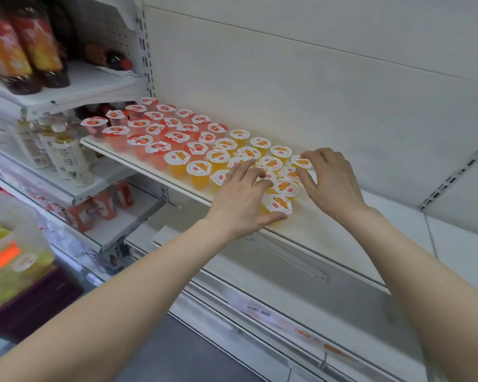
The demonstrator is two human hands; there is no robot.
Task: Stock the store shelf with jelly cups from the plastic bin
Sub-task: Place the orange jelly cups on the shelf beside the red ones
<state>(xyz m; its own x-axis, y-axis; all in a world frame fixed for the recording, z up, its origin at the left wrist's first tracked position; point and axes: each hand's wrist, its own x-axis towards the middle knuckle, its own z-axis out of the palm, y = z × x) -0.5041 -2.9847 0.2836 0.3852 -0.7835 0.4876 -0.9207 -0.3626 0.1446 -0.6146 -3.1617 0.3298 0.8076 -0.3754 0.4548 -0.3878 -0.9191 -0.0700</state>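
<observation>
Several jelly cups stand in rows on the white shelf: red jelly cups to the left, orange jelly cups to the right. My left hand is at the right end of the orange rows, with thumb and curled index finger pinching the frontmost orange cup near the shelf's front edge. My right hand is just to the right, its thumb and fingers curled round an orange cup at the back. The clear plastic bin with yellow-green cups sits at the lower left.
Bare shelf board runs right of the cups to the slotted upright. Left bay holds dark drink bottles above, pale bottles in the middle and red cartons below. A price rail runs under the shelf.
</observation>
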